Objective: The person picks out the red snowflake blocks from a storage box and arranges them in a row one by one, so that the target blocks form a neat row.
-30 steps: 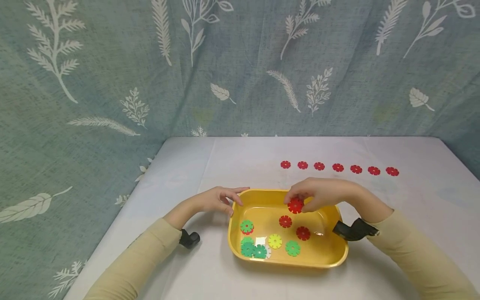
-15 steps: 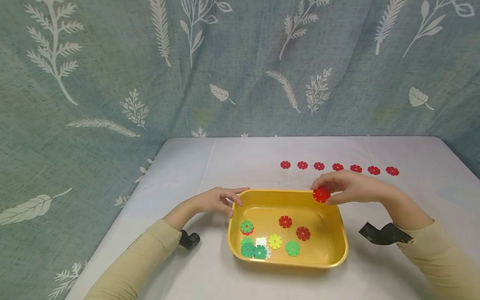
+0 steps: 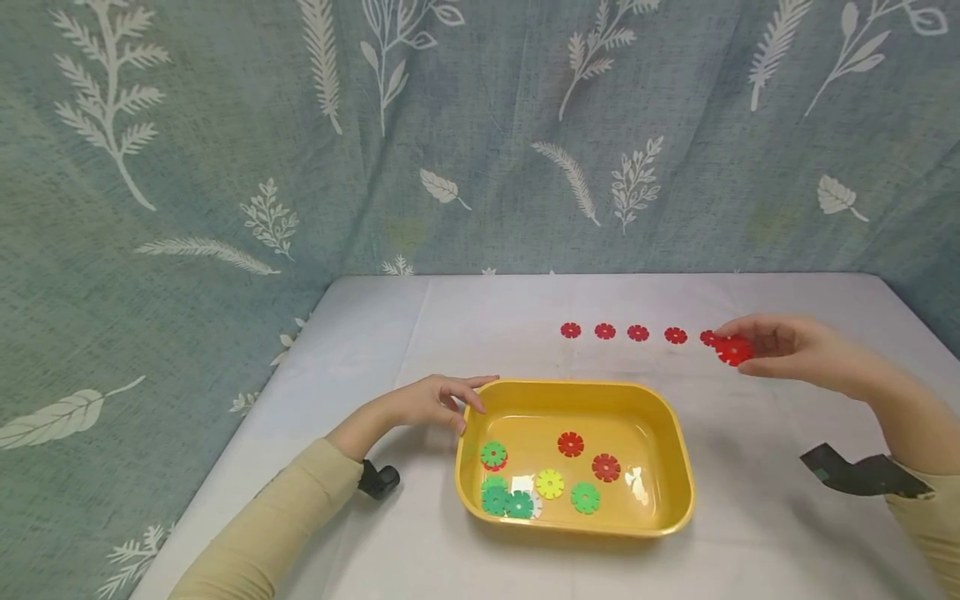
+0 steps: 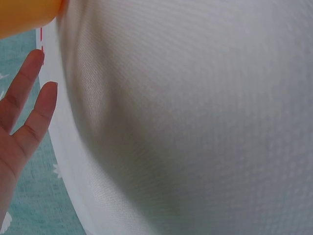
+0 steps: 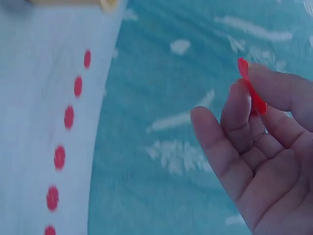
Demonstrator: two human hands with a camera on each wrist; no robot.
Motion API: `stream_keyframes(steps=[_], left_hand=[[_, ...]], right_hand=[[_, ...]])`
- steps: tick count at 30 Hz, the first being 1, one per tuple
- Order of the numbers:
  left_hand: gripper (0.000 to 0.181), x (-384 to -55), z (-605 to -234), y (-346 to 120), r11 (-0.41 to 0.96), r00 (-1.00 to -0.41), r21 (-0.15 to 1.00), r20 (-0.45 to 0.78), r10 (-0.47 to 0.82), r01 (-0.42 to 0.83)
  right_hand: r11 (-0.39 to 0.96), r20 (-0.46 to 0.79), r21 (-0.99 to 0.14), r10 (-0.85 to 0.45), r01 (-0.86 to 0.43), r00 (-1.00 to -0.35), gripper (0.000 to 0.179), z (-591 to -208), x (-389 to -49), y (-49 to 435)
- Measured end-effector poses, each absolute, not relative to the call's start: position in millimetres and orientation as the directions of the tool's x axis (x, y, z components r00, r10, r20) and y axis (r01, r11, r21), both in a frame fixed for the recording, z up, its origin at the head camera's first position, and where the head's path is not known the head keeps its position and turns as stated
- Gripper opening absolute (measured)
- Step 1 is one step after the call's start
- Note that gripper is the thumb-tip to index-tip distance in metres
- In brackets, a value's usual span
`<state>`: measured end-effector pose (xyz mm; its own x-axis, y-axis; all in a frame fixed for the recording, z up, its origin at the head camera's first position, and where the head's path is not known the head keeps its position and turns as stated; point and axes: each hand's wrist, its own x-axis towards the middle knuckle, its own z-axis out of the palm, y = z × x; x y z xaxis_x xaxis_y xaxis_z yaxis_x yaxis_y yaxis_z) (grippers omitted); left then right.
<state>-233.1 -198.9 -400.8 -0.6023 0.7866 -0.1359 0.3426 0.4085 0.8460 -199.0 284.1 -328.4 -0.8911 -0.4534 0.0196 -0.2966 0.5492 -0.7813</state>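
Note:
A red notched plastic disc [image 3: 733, 351], shaped like a small flower, is pinched between the thumb and fingers of my right hand [image 3: 802, 354]. That hand hovers over the right end of a row of similar red discs [image 3: 638, 332] and hides some of them. In the right wrist view the held disc [image 5: 252, 88] appears nearly edge-on. My left hand [image 3: 431, 402] rests at the left rim of a yellow tray [image 3: 577, 533], its fingers loosely spread. Inside the tray lie red discs [image 3: 606, 467], several green discs [image 3: 585, 497], a yellow disc [image 3: 550, 483] and a partly covered white one.
The white-covered table [image 3: 405, 542] reaches back to a green-blue curtain [image 3: 480, 167] with a leaf pattern. Another curtain side hangs along the left. Black wrist straps [image 3: 862, 473] sit at both cuffs.
My right hand has carried the red disc out of the tray, right and away from me, to the row's right end. The left hand and tray have stayed put.

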Motion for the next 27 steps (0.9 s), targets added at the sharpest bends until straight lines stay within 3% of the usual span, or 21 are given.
stream_keyframes(steps=[4,14,18,23,27], left_hand=[[0.035,-232.9,-400.1,-199.7,0.409,-0.603,0.846,-0.136,0.786,0.343],[0.040,-232.7,-398.6,-198.9,0.398,-0.596,0.852,-0.133,0.792,0.340],[0.039,-231.8,-398.5,-199.0,0.408,-0.602,0.848,-0.138,0.786,0.338],[0.035,-231.8,-398.9,-199.0,0.421,-0.606,0.837,-0.142,0.783,0.348],[0.035,-231.8,-398.6,-198.3,0.417,-0.602,0.842,-0.144,0.785,0.343]], right_hand=[[0.588,0.044,-0.772,-0.328,-0.240,-0.944,0.038,-328.7,-199.5,306.8],[0.619,0.080,-0.775,-0.101,-0.125,-0.992,0.038,-327.7,-201.8,345.6],[0.611,0.110,-0.782,-0.058,-0.123,-0.992,0.037,-341.6,-212.0,365.3],[0.528,0.130,-0.839,-0.032,-0.128,-0.991,0.052,-366.5,-230.1,395.2],[0.526,0.125,-0.844,-0.002,-0.107,-0.992,0.053,-377.8,-238.9,409.7]])
